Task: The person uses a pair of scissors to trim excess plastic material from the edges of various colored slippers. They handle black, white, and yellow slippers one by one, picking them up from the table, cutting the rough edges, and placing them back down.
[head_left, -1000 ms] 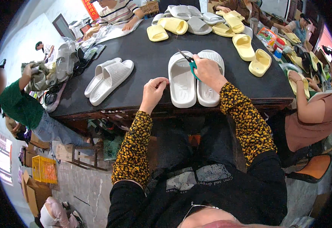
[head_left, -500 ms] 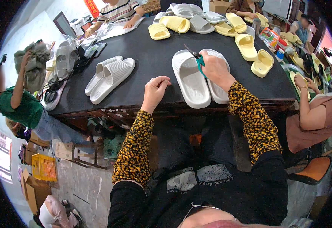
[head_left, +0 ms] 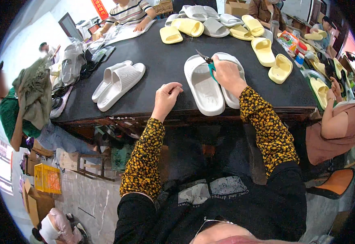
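Observation:
Two white slide sandals lie side by side at the near edge of the black table [head_left: 161,61]. My right hand [head_left: 226,74] rests over the right sandal [head_left: 230,95] and grips small scissors with teal handles [head_left: 208,63], blades pointing up and left. The left sandal [head_left: 204,87] lies flat, sole side down, between my hands. My left hand [head_left: 167,97] hovers at the table's front edge with fingers loosely curled and nothing in it, a short way left of that sandal.
Another white pair [head_left: 118,83] lies at the table's left. Yellow sandals [head_left: 267,53] and grey ones [head_left: 201,16] crowd the far and right side. People sit around: one at the far end [head_left: 128,12], one at the right [head_left: 336,122], one at the left holding cloth [head_left: 31,93].
The view has shifted slightly. My right hand with the scissors stays on the right sandal, and my left hand has lifted a little with its fingers curling in.

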The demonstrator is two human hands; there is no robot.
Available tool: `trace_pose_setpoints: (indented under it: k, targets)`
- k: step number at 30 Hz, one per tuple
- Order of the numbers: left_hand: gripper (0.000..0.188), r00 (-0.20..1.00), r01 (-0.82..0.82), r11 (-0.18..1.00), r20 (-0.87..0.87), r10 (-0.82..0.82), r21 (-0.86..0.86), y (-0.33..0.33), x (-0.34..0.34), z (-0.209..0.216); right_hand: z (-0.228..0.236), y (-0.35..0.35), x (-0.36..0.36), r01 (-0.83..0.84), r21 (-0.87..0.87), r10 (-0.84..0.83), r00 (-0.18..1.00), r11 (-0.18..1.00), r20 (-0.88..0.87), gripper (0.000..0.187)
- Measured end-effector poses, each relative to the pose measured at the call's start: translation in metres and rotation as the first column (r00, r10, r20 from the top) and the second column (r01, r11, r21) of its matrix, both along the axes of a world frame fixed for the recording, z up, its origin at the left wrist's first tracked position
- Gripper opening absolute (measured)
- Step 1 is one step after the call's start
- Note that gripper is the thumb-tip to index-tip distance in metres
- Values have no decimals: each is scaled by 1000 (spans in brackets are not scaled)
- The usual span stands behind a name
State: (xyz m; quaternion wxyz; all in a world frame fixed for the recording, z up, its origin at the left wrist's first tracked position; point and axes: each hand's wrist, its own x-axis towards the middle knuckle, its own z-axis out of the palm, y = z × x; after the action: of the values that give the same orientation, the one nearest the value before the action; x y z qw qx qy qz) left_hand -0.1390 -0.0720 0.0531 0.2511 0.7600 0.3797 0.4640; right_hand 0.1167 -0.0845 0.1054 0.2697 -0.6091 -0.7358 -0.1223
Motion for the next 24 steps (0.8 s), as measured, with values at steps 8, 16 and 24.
trace_pose_setpoints:
  k: [8, 16, 24]
  targets:
    - [13, 995, 38, 999, 95, -36, -16, 11, -4, -10, 5, -5, 1, -47, 107, 41, 997, 993, 58, 18]
    - [15, 995, 59, 995, 83, -53, -80, 26, -25, -33, -7, -9, 14, -96, 156, 64, 977, 983, 202, 15]
    - [13, 997, 39, 994, 65, -32, -101, 19, -28, -39, -24, 1, 99, 53, 234, -135, 927, 971, 350, 15]
